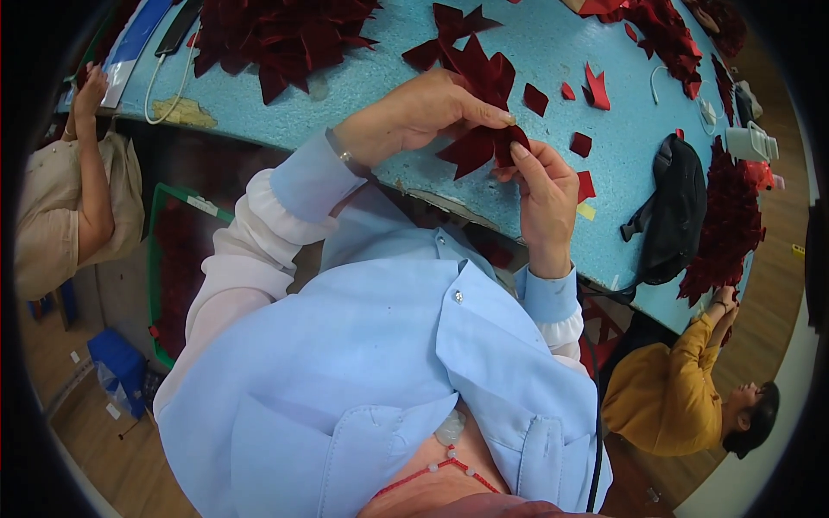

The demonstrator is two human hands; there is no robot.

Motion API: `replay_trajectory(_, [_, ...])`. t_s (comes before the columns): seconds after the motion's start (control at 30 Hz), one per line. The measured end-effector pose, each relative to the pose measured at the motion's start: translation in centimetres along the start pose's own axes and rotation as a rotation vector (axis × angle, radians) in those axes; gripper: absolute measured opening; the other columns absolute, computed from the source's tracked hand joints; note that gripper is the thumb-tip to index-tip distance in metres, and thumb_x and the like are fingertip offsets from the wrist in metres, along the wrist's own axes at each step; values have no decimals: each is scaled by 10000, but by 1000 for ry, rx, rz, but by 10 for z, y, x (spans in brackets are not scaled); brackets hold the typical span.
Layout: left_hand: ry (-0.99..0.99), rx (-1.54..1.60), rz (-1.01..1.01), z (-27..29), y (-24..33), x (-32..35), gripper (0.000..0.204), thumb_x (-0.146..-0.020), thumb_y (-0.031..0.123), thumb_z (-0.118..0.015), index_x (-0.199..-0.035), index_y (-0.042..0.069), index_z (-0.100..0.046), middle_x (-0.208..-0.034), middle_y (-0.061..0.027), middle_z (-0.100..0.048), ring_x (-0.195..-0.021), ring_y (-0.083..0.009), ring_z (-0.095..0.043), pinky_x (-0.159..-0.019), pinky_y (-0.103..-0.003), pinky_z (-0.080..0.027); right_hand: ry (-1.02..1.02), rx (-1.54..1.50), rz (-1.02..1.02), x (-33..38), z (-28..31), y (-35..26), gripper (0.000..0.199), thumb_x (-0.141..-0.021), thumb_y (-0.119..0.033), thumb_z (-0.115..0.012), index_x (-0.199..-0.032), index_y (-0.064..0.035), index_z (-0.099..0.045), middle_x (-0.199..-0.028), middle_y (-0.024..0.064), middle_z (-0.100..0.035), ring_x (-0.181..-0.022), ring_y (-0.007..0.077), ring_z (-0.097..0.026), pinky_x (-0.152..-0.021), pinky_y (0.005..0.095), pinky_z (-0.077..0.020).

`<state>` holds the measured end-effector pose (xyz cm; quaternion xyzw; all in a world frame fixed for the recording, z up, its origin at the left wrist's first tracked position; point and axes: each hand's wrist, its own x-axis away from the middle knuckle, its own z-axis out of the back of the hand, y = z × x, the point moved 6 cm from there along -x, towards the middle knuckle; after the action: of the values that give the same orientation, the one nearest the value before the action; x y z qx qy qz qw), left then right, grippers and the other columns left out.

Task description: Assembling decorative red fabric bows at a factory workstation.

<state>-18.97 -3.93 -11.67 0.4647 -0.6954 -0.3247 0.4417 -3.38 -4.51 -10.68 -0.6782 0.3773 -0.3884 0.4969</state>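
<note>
A dark red velvet ribbon bow (pixel 471 152) is pinched between my two hands over the table's near edge. My left hand (pixel 413 116) grips it from the left, thumb and fingertips closed at its middle. From the right, my right hand (pixel 546 177) holds the same bow between thumb and curled fingers. Fingers partly cover the bow's centre. Just beyond lies another red ribbon bow (pixel 447 33), close to the held one. To the right are a small dark red square (pixel 535 99) and a notched red ribbon piece (pixel 596 89).
On the blue table (pixel 380 52), a heap of red bows (pixel 285 39) sits far left, near a phone (pixel 180 26) with a white cable. A black waist bag (pixel 676 211) lies right, beside another red pile (pixel 730 220). A green crate (pixel 155 268) stands below. People work at both sides.
</note>
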Motion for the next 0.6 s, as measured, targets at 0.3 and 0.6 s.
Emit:
replay_trajectory(0.3, [43,-18,99,-13,13,2,155,-773,123,-696,-910,53,-677,-862,-24,-658,-778,-100,-593,-690,-246,-459,44,-68,45,-9,11,-9,167,-873,-96,-575,-964,41,-607,-830,77,-641,-675,116,-577,-631,220,-443])
replay_trajectory(0.6, [23,109,42,-29,20,-20,183,-802,113,-667,-958,17,-672,-924,-55,-659,-869,-129,-597,-768,-271,-467,44,-161,67,-11,19,-30,241,-864,-82,-576,-1072,38,-561,-957,85,-624,-772,114,-573,-725,255,-469])
